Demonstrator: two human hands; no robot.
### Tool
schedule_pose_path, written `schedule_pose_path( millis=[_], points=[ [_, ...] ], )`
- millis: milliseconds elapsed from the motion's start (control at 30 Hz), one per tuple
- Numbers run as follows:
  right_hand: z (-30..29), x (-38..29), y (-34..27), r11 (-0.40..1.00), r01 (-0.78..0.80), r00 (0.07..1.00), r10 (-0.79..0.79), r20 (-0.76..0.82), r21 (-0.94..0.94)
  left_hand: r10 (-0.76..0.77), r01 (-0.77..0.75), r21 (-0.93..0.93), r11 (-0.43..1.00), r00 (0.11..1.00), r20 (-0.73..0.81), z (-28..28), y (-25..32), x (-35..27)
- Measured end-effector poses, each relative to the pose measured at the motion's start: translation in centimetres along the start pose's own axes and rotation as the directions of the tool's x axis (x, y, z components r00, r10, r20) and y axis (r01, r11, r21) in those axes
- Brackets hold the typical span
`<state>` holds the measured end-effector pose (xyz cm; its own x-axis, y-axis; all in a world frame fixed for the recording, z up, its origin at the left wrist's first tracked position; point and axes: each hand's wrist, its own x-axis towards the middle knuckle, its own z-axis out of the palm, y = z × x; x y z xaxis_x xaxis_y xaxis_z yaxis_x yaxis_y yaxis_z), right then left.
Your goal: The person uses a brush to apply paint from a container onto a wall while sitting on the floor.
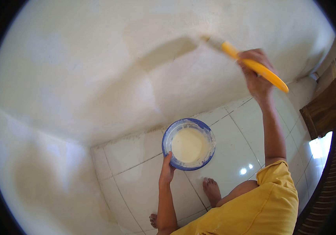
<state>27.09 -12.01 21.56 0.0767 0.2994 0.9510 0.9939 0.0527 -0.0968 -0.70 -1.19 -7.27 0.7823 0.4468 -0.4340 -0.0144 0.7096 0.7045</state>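
Observation:
My right hand (257,69) grips the yellow handle of a paintbrush (231,50), its bristle end up against or very near the pale wall (97,58). The bristles are blurred. My left hand (168,169) holds a blue-rimmed bowl (190,168) by its near left edge, with the thumb over the rim and the other fingers hidden beneath. Cream-white paint (189,144) lies in the bowl, and dried smears coat its inner wall. A patch of slightly darker, pinkish tone shows on the wall around and below the brush.
White floor tiles (140,179) with dark joints meet the wall's foot. A second wall (47,170) forms a corner at left. On the right stand a brown wooden piece of furniture (326,102) and a dark slatted piece (329,188). My bare foot (211,188) is below the bowl.

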Motion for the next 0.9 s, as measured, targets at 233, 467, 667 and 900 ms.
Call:
schedule_pose_path(
  millis=[233,467,667,900],
  points=[
    [1.8,1.3,1.5,0.952,-0.304,0.942,0.297,0.158,0.024,-0.021,0.021,0.011,1.000,1.000,0.005,0.1,0.5,-0.1],
    [2.8,2.0,3.0,0.918,0.230,0.932,-0.303,-0.197,-0.321,-0.053,0.054,0.025,0.998,0.998,-0.031,-0.4,0.4,0.1],
    [3.3,-2.9,0.2,0.951,0.237,0.883,-0.126,0.451,-0.199,-0.032,0.032,-0.004,0.999,0.999,0.000,0.0,0.4,0.5],
    [2.0,5.4,0.5,0.953,-0.291,0.904,0.245,0.350,0.084,-0.048,0.048,-0.005,0.999,0.998,0.031,-1.1,0.7,0.7]
  ],
)
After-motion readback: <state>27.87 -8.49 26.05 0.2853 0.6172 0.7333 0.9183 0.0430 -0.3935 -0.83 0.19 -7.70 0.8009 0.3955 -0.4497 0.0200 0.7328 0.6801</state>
